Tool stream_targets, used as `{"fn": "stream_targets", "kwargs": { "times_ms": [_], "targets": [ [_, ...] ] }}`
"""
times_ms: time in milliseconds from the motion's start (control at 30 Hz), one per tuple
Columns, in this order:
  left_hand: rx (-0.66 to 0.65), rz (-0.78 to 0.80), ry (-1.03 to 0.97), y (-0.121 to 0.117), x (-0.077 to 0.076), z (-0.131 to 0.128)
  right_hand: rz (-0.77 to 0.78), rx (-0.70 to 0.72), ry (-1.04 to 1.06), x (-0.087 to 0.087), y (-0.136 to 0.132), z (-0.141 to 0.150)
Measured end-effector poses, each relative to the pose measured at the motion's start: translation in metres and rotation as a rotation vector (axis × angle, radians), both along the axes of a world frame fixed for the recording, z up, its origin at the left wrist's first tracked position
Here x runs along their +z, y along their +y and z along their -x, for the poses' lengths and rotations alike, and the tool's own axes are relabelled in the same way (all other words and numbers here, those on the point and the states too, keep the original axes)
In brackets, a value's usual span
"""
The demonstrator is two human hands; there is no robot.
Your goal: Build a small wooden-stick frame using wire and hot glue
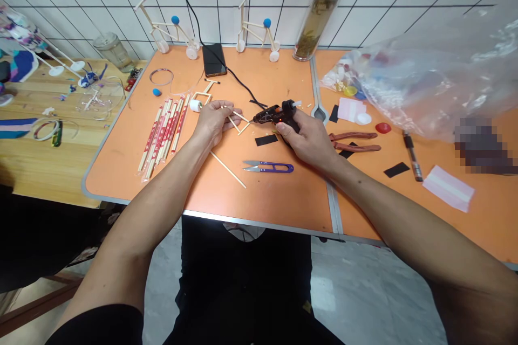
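Note:
My left hand (213, 120) is closed on a small frame of thin wooden sticks (237, 120) with a white wheel (195, 105) at its far end, held just above the orange table (259, 194). My right hand (308, 138) grips a black hot glue gun (276, 114), whose nozzle points left and touches the stick frame. A black cord runs from the gun up the wall. A loose stick (227, 169) and purple thread snips (268, 166) lie in front of my hands.
Wrapped chopsticks (163, 132) lie at left. Two finished stick bicycles (170, 29) (258, 32), a phone (213, 59) and a glass bottle (321, 11) stand at the back. Red-handled pliers (354, 141), a pen (413, 155), black patches and a plastic bag of caps (424, 81) sit right. A wooden table (36, 161) adjoins left.

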State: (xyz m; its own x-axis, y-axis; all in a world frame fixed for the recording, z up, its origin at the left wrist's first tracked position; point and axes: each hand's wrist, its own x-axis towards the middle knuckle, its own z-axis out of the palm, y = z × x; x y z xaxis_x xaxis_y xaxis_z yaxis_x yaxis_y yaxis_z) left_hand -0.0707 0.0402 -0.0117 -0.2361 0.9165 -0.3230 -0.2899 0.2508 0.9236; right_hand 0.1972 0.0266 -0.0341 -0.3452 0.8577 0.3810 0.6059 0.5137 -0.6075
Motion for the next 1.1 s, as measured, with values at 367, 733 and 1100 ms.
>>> {"fn": "stream_targets", "kwargs": {
  "times_ms": [367, 733, 1100],
  "targets": [
    [0.000, -0.009, -0.004, -0.0010, 0.0003, -0.0002, 0.010, 0.002, 0.008, -0.0001, -0.0008, 0.0000],
    [0.019, 0.011, -0.020, -0.0040, 0.0053, -0.0034, 0.005, -0.004, 0.015, 0.0008, -0.0011, -0.0002],
    [0.024, 0.010, -0.023, -0.0014, 0.0008, -0.0010, 0.009, -0.006, 0.025, -0.0006, -0.0016, -0.0002]
  ]
}}
